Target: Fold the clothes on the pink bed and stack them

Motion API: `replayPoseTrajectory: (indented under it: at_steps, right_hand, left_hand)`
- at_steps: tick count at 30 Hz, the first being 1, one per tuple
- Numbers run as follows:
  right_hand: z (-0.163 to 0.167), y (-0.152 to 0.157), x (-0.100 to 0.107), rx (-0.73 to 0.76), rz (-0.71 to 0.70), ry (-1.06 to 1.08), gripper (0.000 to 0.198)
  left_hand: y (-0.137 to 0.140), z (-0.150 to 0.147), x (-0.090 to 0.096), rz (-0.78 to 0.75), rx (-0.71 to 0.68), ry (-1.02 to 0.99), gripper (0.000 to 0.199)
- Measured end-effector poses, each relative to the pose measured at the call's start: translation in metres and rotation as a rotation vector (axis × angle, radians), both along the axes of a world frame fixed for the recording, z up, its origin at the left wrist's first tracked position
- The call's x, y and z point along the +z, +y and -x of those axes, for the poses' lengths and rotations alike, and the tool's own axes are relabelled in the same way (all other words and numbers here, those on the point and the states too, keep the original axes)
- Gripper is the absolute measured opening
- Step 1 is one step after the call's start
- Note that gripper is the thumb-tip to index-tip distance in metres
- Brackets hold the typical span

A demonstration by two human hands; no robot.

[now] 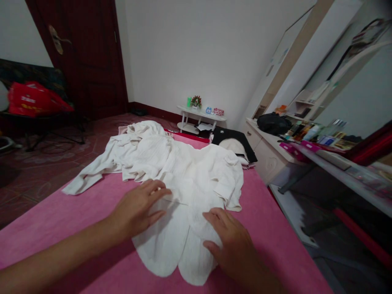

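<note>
A white short-sleeved blouse (196, 183) lies spread on the pink bed cover (101, 212), its rounded hem toward me. My left hand (143, 208) is over the blouse's left side, fingers apart, with nothing held. On the opposite side, my right hand (228, 234) rests at or just above the lower right edge, thumb and fingers spread. Whether the fingertips press on the cloth I cannot tell. Beside the blouse, at its upper left, sits a crumpled pile of white clothes (137, 151), one sleeve trailing left.
Folded clothes with a black piece (234, 139) lie at the bed's far right corner. Beyond stands a small white table (202, 112) with a plant. A dresser (269, 155) with bottles flanks the right side. A red bag (36, 100) rests on a chair by the dark door (88, 57).
</note>
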State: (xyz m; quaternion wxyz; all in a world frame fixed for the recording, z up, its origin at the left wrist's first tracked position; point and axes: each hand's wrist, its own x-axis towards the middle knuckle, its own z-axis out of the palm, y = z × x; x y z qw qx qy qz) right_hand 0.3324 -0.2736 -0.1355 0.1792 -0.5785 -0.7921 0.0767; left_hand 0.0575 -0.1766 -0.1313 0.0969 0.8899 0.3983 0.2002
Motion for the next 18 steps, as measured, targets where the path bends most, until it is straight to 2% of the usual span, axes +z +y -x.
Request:
replayPoseTrajectory:
  at_steps: [1, 3, 5, 7, 10, 13, 15, 18]
  right_hand:
    - [-0.001, 0.004, -0.007, -0.008, -0.037, -0.029, 0.055]
    - [-0.006, 0.012, -0.022, -0.016, -0.048, -0.055, 0.052]
    - [-0.015, 0.016, -0.030, -0.045, -0.055, -0.024, 0.040]
    - [-0.028, 0.017, -0.027, -0.093, -0.103, 0.082, 0.032]
    - [-0.048, 0.011, -0.005, -0.178, -0.173, 0.320, 0.022]
    - [-0.065, 0.001, 0.016, -0.268, -0.177, 0.431, 0.016]
    - [-0.074, -0.006, 0.019, -0.302, -0.143, 0.411, 0.017]
    - [-0.084, -0.014, 0.006, -0.266, 0.015, 0.322, 0.019]
  left_hand:
    - [0.009, 0.005, -0.004, -0.109, 0.078, 0.035, 0.047]
    - [0.024, 0.015, -0.016, -0.187, 0.166, 0.105, 0.052]
    - [0.033, 0.028, -0.025, -0.141, 0.208, 0.130, 0.049]
    - [0.035, 0.042, -0.027, -0.073, 0.207, 0.089, 0.045]
    - [0.032, 0.063, -0.011, -0.003, 0.140, -0.043, 0.040]
    - [0.025, 0.082, 0.012, 0.080, 0.072, -0.134, 0.032]
    - [0.017, 0.090, 0.020, 0.103, 0.074, -0.153, 0.024]
    - [0.004, 0.093, 0.018, 0.053, 0.169, -0.170, 0.018]
